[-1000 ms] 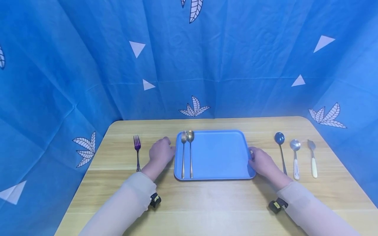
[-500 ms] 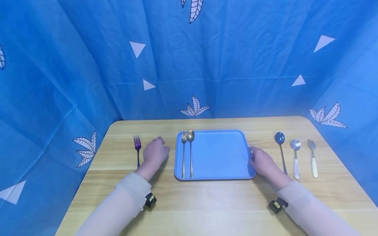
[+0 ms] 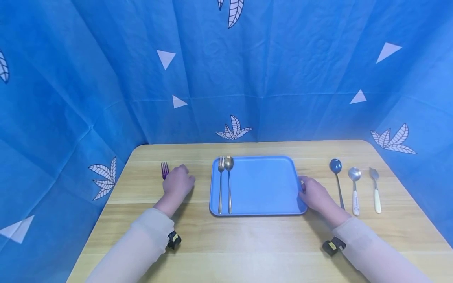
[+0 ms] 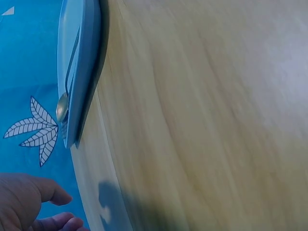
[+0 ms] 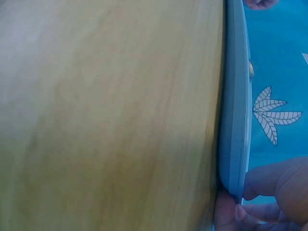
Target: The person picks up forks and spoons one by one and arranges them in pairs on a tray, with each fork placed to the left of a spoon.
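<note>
Left hand, thumb and fingers apart, is by the purple fork left of the tray, contact hidden; right hand pinches tray edge; probably the reach, next needs a handle grip.

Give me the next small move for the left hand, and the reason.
Probably lower the left hand and pinch the purple fork by its handle: the hand holds nothing, a gap shows between thumb and fingers, and it hides that handle in the head view, while the right hand grips the tray bearing another fork and a spoon.
</note>
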`<act>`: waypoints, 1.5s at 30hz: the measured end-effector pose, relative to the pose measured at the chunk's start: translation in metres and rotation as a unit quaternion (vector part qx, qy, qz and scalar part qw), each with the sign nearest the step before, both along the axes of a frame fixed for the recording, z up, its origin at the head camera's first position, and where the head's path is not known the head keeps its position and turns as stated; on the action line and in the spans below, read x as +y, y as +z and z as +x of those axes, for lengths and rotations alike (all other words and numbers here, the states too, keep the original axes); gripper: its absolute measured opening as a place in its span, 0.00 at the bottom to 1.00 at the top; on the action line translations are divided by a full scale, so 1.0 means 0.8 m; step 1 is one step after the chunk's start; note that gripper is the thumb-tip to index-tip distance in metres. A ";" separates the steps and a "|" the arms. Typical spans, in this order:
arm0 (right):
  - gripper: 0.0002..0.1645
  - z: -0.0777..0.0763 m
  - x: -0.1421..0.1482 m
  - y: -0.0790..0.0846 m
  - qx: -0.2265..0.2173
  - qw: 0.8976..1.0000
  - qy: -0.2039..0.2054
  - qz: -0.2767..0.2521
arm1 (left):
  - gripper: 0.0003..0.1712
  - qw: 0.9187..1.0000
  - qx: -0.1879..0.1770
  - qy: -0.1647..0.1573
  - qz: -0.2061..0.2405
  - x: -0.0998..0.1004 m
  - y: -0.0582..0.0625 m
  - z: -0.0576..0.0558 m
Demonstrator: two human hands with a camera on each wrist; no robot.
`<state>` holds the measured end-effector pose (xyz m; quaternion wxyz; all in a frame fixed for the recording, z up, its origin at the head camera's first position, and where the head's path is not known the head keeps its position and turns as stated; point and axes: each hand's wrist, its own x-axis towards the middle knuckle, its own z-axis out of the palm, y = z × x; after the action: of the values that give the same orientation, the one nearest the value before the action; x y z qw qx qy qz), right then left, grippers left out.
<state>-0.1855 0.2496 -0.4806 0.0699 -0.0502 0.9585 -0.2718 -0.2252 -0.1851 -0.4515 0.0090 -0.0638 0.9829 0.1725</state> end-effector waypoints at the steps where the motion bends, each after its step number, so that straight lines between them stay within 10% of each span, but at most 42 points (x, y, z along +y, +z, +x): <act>1: 0.36 0.000 0.000 0.000 0.000 1.000 0.000 -0.001 | 0.22 1.000 -0.002 0.002 0.001 -0.002 0.000 0.000; 45: 0.35 0.002 -0.001 0.005 0.007 1.000 0.001 0.001 | 0.15 0.999 0.001 0.049 0.007 -0.083 -0.014 0.013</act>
<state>-0.1838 0.2487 -0.4770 0.0635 -0.0530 0.9590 -0.2709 -0.2147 -0.2519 -0.4627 0.0003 -0.1119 0.9773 0.1799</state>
